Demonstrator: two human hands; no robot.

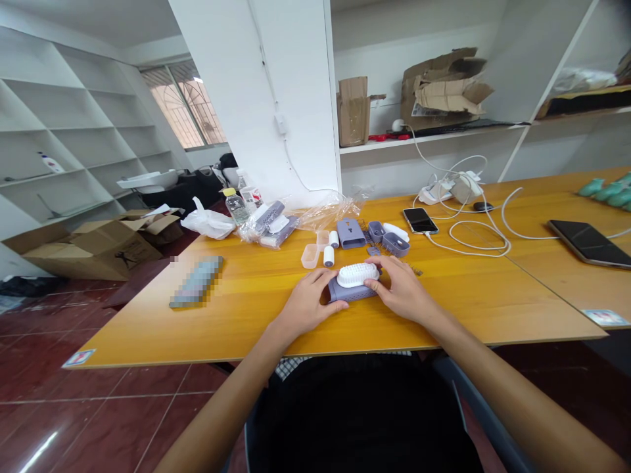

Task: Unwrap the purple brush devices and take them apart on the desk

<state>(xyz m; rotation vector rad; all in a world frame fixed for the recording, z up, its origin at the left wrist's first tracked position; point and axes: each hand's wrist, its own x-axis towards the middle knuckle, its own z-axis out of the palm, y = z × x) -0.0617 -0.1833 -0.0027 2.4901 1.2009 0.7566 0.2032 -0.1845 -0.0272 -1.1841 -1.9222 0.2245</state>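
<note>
A small purple box with a white ribbed brush (357, 274) on top lies on the wooden table (246, 309) right in front of me. My left hand (308, 305) grips the purple box (351, 293) at its left end, fingers curled around it. My right hand (401, 289) holds the right end, with thumb and fingers pressed against the white brush. Just behind lie more purple parts (382, 236), a purple case (350, 234), two small white cylinders (329, 256) and a clear plastic cup (310, 256).
A blurred flat object (197, 281) lies left on the table. Plastic bags and a bottle (235, 205) sit at the back left. A phone (420, 221), chargers with white cables (473, 230) and a tablet (589, 242) are to the right. Cardboard boxes (93, 243) stand on the floor.
</note>
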